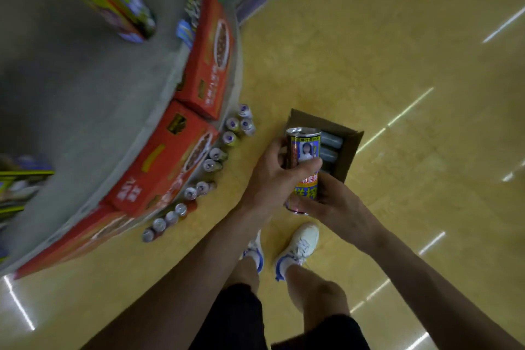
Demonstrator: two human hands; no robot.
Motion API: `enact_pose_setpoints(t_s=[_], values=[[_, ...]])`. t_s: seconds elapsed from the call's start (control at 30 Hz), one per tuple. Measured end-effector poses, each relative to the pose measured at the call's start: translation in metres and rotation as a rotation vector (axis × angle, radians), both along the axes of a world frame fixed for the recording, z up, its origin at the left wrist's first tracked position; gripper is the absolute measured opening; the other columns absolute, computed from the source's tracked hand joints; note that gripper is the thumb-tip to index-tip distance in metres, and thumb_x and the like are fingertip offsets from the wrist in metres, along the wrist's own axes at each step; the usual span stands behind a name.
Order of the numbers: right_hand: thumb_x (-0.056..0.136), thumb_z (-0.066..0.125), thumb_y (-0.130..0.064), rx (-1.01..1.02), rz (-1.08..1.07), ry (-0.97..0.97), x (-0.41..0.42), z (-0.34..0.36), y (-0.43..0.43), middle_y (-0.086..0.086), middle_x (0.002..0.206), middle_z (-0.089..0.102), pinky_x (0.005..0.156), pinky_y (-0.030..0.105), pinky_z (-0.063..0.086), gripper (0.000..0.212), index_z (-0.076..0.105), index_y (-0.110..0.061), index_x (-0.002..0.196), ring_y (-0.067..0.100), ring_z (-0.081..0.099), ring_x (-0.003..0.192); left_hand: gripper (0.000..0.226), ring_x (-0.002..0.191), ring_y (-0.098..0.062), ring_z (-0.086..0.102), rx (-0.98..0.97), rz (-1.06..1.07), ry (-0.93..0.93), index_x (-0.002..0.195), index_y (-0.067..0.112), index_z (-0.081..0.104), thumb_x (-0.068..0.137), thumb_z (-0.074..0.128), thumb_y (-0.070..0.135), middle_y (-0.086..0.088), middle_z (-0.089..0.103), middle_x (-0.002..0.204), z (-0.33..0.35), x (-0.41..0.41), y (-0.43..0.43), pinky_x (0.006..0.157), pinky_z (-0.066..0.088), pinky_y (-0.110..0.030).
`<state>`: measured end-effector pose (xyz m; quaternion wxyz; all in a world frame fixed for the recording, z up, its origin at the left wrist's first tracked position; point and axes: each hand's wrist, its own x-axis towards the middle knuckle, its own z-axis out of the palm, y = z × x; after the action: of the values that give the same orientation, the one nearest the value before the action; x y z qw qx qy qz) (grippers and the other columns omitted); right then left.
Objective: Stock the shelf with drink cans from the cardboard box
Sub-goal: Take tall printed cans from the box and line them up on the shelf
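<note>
Head view: big shelf [85,88] on the left, a line of cans [210,165] standing along its foot. Right of it sits the cardboard box [350,150] on the floor, more cans inside, so plenty left, I'd say. One can [305,150], yellow-and-dark label, silver top, is above the box with left hand [272,173] and right hand [335,204] both wrapped round it.

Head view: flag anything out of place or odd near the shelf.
A row of drink cans stands upright on the floor along the red cartons, not on the shelf. Nothing looks spilled or damaged.
</note>
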<state>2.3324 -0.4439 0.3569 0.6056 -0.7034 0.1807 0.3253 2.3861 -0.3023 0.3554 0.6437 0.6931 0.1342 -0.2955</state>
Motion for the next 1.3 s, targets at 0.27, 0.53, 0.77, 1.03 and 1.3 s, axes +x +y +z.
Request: enact_pose_setpoints(t_s=[0.27,0.53,0.77,1.03,1.3], values=[[0.088,0.075,-0.027,-0.078,0.231,-0.175,0.013,0.154,0.017,-0.003,0.099,0.077,0.091,0.050,0.056,0.024,0.068,-0.020,0.110,0.016,0.074,0.094,0.049,0.102,-0.014,0.073,-0.075,0.131,-0.148,0.119,0.029,0.064,0.075,0.082,0.038,0.002,0.076,0.109,0.145,-0.017,0.035,0.086,0.057,-0.033],[0.088,0.075,-0.019,-0.049,0.293,-0.359,0.018,0.230,0.084,-0.004,0.093,0.077,0.077,0.027,0.055,0.022,0.066,-0.017,0.108,0.010,0.074,0.086,0.039,0.094,-0.010,0.074,-0.062,0.219,-0.303,0.118,0.023,0.063,0.084,0.082,0.021,0.002,0.077,0.102,0.232,-0.021,0.106,0.076,0.057,-0.025],[0.086,0.079,-0.022,-0.036,0.400,-0.528,0.020,0.286,0.168,0.000,0.098,0.077,0.081,0.034,0.058,0.028,0.065,-0.016,0.109,0.016,0.073,0.092,0.061,0.102,-0.018,0.072,-0.093,0.276,-0.469,0.127,0.021,0.059,0.071,0.083,0.023,-0.004,0.076,0.110,0.292,-0.040,0.192,0.086,0.058,-0.036],[0.089,0.075,-0.015,-0.014,0.496,-0.691,0.017,0.343,0.264,0.001,0.095,0.077,0.073,0.022,0.056,0.025,0.063,-0.011,0.112,0.010,0.073,0.088,0.061,0.099,-0.015,0.072,-0.058,0.351,-0.632,0.127,0.017,0.057,0.071,0.080,0.019,-0.004,0.075,0.112,0.352,-0.058,0.289,0.089,0.059,-0.035],[0.081,0.079,-0.030,0.017,0.544,-0.822,0.018,0.375,0.335,0.001,0.102,0.075,0.090,0.044,0.057,0.038,0.063,-0.016,0.113,0.016,0.072,0.099,0.054,0.092,-0.016,0.072,0.001,0.424,-0.756,0.124,0.015,0.057,0.077,0.084,0.011,-0.010,0.075,0.106,0.387,-0.069,0.357,0.085,0.060,-0.039]])
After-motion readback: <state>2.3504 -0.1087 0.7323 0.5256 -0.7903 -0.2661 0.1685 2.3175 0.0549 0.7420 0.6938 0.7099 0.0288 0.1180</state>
